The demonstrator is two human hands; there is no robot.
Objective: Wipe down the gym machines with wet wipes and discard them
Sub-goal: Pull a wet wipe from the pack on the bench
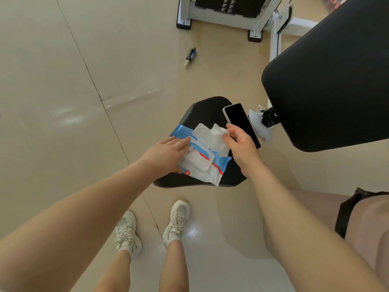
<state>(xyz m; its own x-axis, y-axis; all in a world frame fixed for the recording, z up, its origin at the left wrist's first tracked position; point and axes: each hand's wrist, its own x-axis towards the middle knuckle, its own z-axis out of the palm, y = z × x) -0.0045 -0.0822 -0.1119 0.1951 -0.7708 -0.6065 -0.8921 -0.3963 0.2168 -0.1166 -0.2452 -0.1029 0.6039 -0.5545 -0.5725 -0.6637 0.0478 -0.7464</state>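
Nearest, two shoes (153,228) stand on the floor (52,102) below the seat (202,114). The pack (202,163) of wipes lies across the seat's near left edge, its lid (203,132) flipped open. The left hand (168,152) presses flat on the pack, fingers straight. The right hand (240,142), apart from the left, pinches a wipe (217,138) that sticks up from the pack's opening. A phone (242,123) lies screen up at the seat's far right edge, partly under that hand. Right of it rises the black backrest (328,89). Farther off, a small bottle (190,55), perhaps a spray, lies on the floor before the white frame (223,20).
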